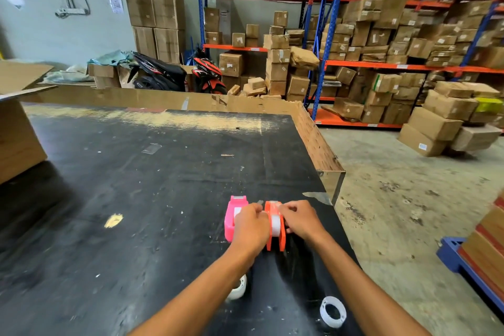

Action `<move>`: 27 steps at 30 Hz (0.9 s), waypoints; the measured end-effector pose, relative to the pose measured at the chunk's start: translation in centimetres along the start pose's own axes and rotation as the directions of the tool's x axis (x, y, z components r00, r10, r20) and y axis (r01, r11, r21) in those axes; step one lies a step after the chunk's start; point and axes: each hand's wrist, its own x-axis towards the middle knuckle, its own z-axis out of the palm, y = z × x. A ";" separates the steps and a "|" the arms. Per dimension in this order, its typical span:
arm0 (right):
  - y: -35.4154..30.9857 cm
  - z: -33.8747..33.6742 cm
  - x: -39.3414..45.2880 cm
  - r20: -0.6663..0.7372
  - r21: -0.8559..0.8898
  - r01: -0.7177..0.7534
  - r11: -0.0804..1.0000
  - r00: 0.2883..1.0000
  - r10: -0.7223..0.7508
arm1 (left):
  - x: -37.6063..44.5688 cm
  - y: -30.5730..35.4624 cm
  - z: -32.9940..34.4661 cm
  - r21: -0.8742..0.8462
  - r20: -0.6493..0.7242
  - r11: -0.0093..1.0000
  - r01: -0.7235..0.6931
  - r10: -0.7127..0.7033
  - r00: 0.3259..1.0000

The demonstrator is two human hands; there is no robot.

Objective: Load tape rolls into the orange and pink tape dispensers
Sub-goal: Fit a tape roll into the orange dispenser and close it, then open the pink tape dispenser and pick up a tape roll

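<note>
table top [136, 185]: dark board, matt, scuffed, worn pale at 12 o'clock
table rim [313, 133]: rough brown cardboard
orange dispenser [275, 243]: smooth plastic
pink dispenser [231, 218]: smooth plastic, slight sheen
tape rolls [332, 311]: whitish, translucent, glossy
floor [395, 199]: rough stained concrete

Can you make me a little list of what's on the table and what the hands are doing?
table: black top
orange dispenser: tape roll inside, both hands on it
pink dispenser: just left of the orange one
left hand: on orange dispenser's left side
right hand: on its right side
loose rolls: one near edge, one half hidden under left arm
</note>
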 end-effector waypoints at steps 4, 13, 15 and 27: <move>-2.4 -0.2 -0.6 -0.124 -0.023 0.176 0.984 0.976 -0.178 | 0.3 -0.5 -3.6 0.216 -0.099 0.965 -0.152 0.176 0.979; -7.8 4.6 -2.3 0.357 -0.520 0.339 0.784 0.920 -0.161 | 2.2 -5.2 -7.4 0.459 0.221 0.848 -0.265 0.180 0.959; -8.2 5.2 -2.3 0.334 -0.560 0.296 0.773 0.935 -0.116 | 2.3 -6.0 -7.9 0.511 0.188 0.811 -0.284 0.217 0.958; -9.4 5.9 -4.7 0.239 -0.692 0.291 0.661 0.956 -0.170 | 2.6 -7.1 -9.5 0.508 0.294 0.744 -0.434 0.323 0.899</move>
